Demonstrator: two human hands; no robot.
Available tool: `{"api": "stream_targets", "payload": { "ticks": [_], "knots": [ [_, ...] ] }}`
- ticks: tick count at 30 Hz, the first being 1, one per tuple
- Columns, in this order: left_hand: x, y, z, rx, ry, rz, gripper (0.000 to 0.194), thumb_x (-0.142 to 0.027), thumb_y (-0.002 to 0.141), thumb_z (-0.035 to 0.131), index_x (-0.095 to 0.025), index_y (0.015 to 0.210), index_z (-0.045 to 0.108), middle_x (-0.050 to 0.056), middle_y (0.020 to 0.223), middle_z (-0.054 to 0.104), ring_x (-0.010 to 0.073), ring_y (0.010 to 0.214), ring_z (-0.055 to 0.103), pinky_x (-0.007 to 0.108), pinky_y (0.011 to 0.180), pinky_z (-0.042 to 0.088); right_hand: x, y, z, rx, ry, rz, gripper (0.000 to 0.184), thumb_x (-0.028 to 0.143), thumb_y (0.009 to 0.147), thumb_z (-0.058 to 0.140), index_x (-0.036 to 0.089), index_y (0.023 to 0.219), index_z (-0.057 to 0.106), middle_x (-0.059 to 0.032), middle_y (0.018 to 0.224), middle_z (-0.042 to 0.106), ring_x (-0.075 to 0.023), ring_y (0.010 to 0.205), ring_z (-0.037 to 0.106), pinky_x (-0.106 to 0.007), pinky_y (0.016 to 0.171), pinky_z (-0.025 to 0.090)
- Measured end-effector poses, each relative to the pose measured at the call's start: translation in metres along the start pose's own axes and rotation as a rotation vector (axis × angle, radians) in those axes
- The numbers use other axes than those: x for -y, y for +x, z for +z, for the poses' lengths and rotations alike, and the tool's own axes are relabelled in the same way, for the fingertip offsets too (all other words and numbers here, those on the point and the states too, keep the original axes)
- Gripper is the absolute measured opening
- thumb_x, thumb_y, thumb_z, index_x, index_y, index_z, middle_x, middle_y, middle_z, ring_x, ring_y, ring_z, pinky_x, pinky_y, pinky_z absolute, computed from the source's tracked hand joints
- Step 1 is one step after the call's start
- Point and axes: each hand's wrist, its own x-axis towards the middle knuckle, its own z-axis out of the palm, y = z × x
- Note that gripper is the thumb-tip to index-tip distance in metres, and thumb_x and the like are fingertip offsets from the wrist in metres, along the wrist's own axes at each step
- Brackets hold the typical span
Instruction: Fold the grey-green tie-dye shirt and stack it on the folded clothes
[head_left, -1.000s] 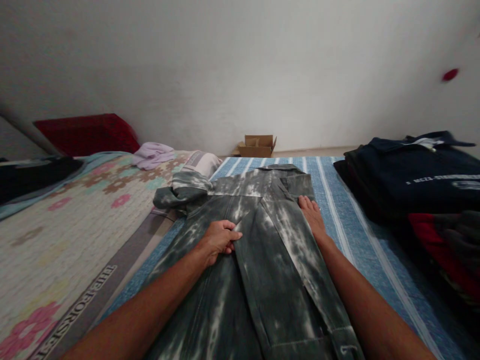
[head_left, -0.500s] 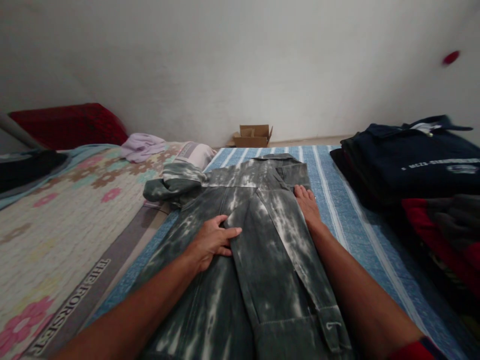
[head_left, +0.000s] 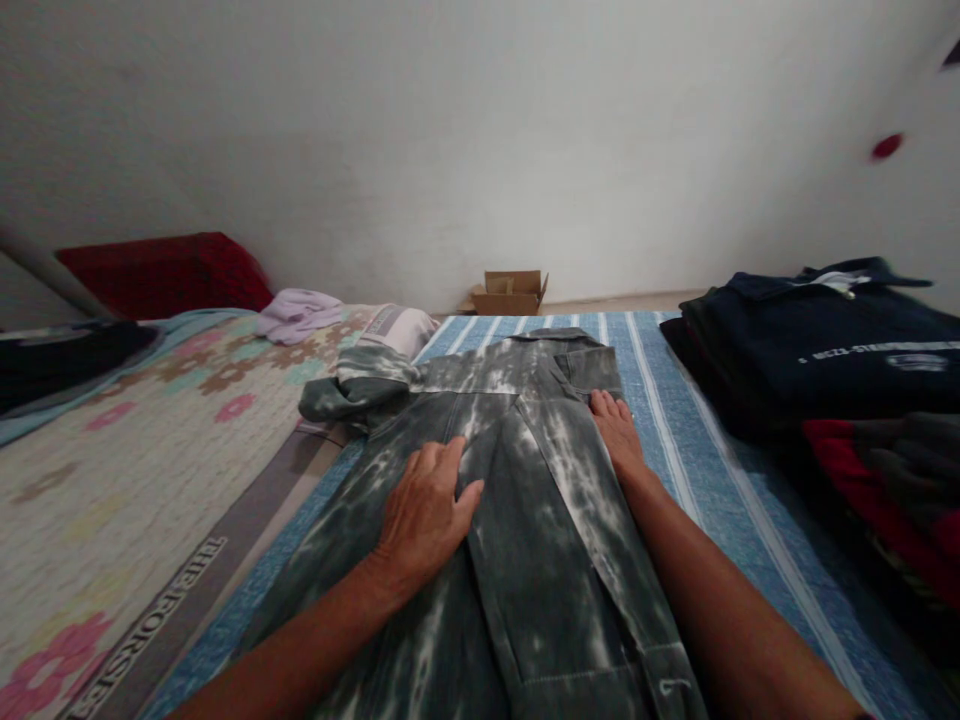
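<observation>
- Jacket, mottled grey, spread on blue striped bedding, one sleeve laid over its body
- Left hand of mine released, palm down on jacket
- Right hand at jacket's edge; whether grasping, I cannot tell

Left hand: palm down, fingers together and directed toward twelve o'clock, thumb spread toward one; forearm enters from seven. Right hand: palm down, fingers near-straight, pointing toward eleven; bare forearm extends from five. Both wrists appear nearly straight.
</observation>
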Motion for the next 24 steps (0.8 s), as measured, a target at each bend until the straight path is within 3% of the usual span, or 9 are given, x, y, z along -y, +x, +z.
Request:
{"api": "stream_targets", "payload": {
  "ticks": [3, 7, 10, 16, 24],
  "knots": [
    [-0.019, 0.027, 0.014, 0.006, 0.082, 0.203, 0.028, -0.023, 0.082, 0.051, -0.020, 0.109, 0.057, 0.010, 0.124, 0.053, 0.0253, 0.119, 0.047, 0.038, 0.102, 0.037, 0.000, 0.000, 0.001, -0.005, -0.005, -0.005, 0.045, 0.025, 0.096, 0.029, 0.024, 0.140, 0.038, -0.0112, 0.146, 0.034, -0.0249, 0.135, 0.027, -0.042, 0.108, 0.020],
    [-0.045, 0.074, 0.053, 0.138, 0.059, 0.275, 0.027, -0.021, 0.090, 0.039, -0.018, 0.112, 0.054, 0.010, 0.126, 0.053, 0.0199, 0.122, 0.046, 0.032, 0.104, 0.035, 0.000, 0.001, 0.001, -0.004, -0.021, -0.009, 0.046, 0.025, 0.096, 0.029, 0.025, 0.141, 0.037, -0.0113, 0.146, 0.035, -0.0243, 0.135, 0.028, -0.042, 0.108, 0.021],
    [-0.053, 0.093, 0.077, 0.215, 0.107, 0.310, 0.028, -0.021, 0.092, 0.035, -0.015, 0.111, 0.055, 0.011, 0.124, 0.055, 0.0190, 0.119, 0.048, 0.031, 0.102, 0.037, 0.001, 0.002, 0.001, -0.001, -0.040, -0.006, 0.046, 0.023, 0.096, 0.028, 0.025, 0.142, 0.036, -0.0125, 0.146, 0.034, -0.0244, 0.135, 0.028, -0.041, 0.108, 0.021],
    [-0.046, 0.089, 0.090, 0.275, 0.159, 0.355, 0.043, -0.032, 0.096, 0.029, -0.012, 0.131, 0.042, 0.015, 0.144, 0.037, 0.0208, 0.136, 0.028, 0.036, 0.109, 0.025, 0.002, 0.003, 0.000, 0.018, -0.027, -0.008, 0.046, 0.027, 0.096, 0.031, 0.023, 0.142, 0.035, -0.0149, 0.147, 0.033, -0.0254, 0.136, 0.027, -0.041, 0.108, 0.021],
    [-0.045, 0.084, 0.094, 0.294, 0.136, 0.333, 0.056, -0.049, 0.093, 0.029, -0.020, 0.140, 0.035, 0.012, 0.151, 0.025, 0.0263, 0.139, 0.018, 0.046, 0.110, 0.019, 0.000, 0.001, -0.002, -0.034, 0.083, -0.008, 0.053, 0.038, 0.091, 0.042, 0.018, 0.139, 0.039, -0.0149, 0.143, 0.037, -0.0274, 0.134, 0.029, -0.041, 0.107, 0.022]
  ]
}}
